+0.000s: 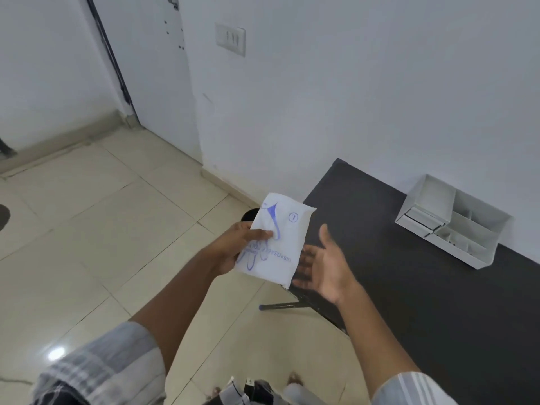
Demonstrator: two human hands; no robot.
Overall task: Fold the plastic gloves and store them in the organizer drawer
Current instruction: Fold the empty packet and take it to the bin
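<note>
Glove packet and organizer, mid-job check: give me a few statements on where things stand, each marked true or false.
1. The left hand holds the glove packet. True.
2. The right hand grips the packet too. False: it is open, palm up, beside the packet.
3. The organizer stands on the dark table by the wall. True.
4. The packet lies on the table. False: it is held in the air near the table's corner.
5. Loose gloves fill the organizer. False: none show in it.
</note>
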